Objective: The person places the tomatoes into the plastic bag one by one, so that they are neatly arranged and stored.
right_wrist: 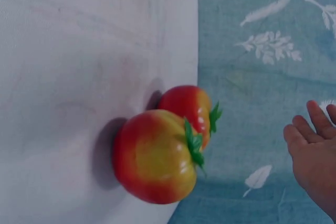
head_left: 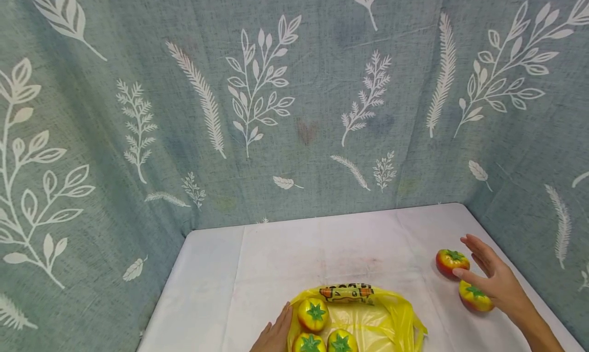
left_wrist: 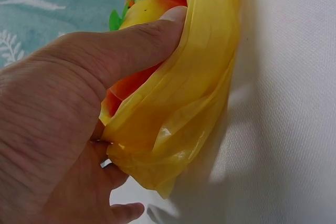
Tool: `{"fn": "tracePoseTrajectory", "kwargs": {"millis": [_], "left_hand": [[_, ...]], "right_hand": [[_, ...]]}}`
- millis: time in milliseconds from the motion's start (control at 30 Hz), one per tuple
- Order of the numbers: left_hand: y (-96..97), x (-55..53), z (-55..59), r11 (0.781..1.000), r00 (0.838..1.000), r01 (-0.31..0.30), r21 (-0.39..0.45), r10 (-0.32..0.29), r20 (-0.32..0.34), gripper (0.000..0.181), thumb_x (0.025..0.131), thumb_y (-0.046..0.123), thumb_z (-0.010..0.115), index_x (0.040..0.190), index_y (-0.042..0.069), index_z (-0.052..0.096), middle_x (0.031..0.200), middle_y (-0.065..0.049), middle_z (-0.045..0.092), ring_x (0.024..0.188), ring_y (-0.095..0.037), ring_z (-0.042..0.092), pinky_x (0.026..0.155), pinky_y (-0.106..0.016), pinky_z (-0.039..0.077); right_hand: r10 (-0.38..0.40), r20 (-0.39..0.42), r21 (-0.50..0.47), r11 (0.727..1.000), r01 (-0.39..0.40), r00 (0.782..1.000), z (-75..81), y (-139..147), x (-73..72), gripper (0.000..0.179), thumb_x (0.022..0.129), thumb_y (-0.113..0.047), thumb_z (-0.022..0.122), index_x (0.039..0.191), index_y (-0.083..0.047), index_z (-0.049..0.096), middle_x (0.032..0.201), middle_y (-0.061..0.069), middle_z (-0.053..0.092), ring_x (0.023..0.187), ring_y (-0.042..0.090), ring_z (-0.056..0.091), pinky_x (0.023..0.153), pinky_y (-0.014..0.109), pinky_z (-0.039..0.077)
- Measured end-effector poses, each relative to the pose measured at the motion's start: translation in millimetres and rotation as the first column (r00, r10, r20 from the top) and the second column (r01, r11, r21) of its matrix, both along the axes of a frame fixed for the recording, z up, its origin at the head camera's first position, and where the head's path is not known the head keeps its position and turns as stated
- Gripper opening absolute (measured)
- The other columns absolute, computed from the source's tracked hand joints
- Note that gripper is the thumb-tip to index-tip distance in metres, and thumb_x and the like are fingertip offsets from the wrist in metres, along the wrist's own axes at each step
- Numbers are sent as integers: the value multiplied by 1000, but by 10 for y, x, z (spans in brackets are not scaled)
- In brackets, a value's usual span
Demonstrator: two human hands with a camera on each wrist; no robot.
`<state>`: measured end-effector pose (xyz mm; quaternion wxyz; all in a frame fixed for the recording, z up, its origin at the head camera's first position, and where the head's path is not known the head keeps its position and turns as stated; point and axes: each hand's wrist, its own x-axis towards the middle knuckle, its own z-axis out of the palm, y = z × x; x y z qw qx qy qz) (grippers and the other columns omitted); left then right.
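A yellow plastic bag [head_left: 384, 311] stands with its mouth open at the table's near side, and three red-yellow toy tomatoes [head_left: 313, 314] with green leaf tops sit in its left part. My left hand [head_left: 274, 332] holds the bag's left side. In the left wrist view its thumb [left_wrist: 149, 38] lies over the rim against a tomato, with other fingers below the plastic. Two more tomatoes [head_left: 452, 262] [right_wrist: 155, 156] rest close together on the right of the table. Above them hovers my right hand [head_left: 494, 278], fingers spread and nothing in it.
A white cloth covers the table [head_left: 276, 260]. Grey-green curtains [head_left: 317, 112] with white leaf prints rise behind it and along both sides. The bag's handle [head_left: 420, 331] flops outward at its right.
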<state>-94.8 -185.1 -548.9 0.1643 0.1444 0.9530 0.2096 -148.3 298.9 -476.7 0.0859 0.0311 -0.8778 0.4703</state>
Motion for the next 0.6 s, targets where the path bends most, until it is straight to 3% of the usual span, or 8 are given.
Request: {"fn": "tracePoseTrajectory", "kwargs": {"millis": [67, 133, 400, 600], "left_hand": [[-1, 5, 8, 1000, 1000, -3, -2, 3, 0, 117, 68, 80, 50, 146, 0, 17, 151, -15, 18, 132, -32, 29, 99, -60, 27], [5, 8, 14, 1000, 1000, -12, -3, 12, 8, 117, 67, 81, 50, 146, 1, 18, 151, -14, 18, 133, -31, 29, 100, -60, 27], [13, 7, 4, 1000, 1000, -13, -24, 12, -16, 115, 68, 81, 48, 146, 2, 18, 152, -12, 19, 133, -29, 30, 99, -59, 28], [4, -4, -35, 1000, 999, -7, -29, 6, -39, 114, 69, 80, 49, 146, 1, 19, 151, -12, 20, 132, -29, 31, 99, -59, 29]], "right_hand": [[-11, 7, -10, 1000, 11, 1000, -24, 42, 8, 86, 87, -26, 65, 150, -22, 7, 150, 21, 18, 135, -2, 15, 91, 1, 20], [-21, 18, -20, 1000, 21, 1000, -49, 84, 21, 85, 88, -27, 63, 150, -21, 5, 150, 21, 15, 136, 1, 12, 92, 1, 18], [-59, 57, -84, 994, 63, 997, -148, 253, 15, 82, 92, -30, 58, 150, -15, 2, 151, 23, 8, 139, 28, 3, 91, -2, 10], [-91, 138, -134, 985, 109, 986, -263, 331, 16, 85, 93, -32, 55, 148, -7, -5, 150, 27, 3, 137, 37, 1, 97, 3, 5]]}}
